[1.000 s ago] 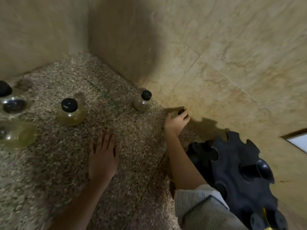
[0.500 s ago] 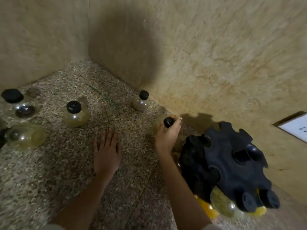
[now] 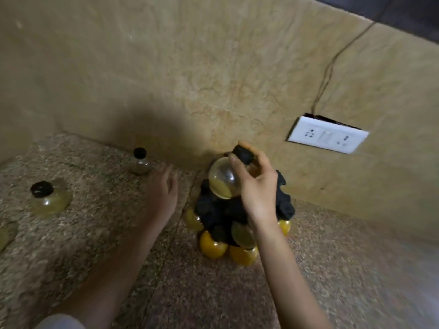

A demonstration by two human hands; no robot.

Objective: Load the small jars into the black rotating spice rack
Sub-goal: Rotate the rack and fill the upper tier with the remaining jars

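At far left, on the speckled granite counter point(image 3: 99, 233), part of a yellowish jar point(image 3: 2, 236) cut off by the frame edge. Just right of it, a squat jar with a black cap point(image 3: 48, 199), upright, pale yellow contents inside. Farther back, near the beige marble wall point(image 3: 166, 67), a small clear jar with a black lid point(image 3: 140, 161), upright, standing alone.

Next, the left hand point(image 3: 164, 193), palm down, hovering over or resting on the counter (cannot tell which), fingers spread loosely and holding nothing, tips close to the small clear jar but not touching it.

Right of that hand, the black rotating spice rack point(image 3: 228, 210), standing on the counter near the wall. Around its lower tier, jars already seated: orange-yellow ones point(image 3: 212, 244) at the front and sides, one paler jar point(image 3: 242, 233) between them.

Above the rack's top, a round glass jar point(image 3: 222, 182) with a little yellowish content, tilted, black cap point(image 3: 242, 155) pointing up and to the right. Right hand point(image 3: 257, 186) closed around its neck and cap, thumb on the near side, fingers point(image 3: 261, 160) wrapped over the far side. Jar's underside close to the rack's top tier; contact not clear from this angle.

Farther right on the wall, a white socket plate point(image 3: 327, 137), with a thin wire point(image 3: 332, 60) rising from behind it.
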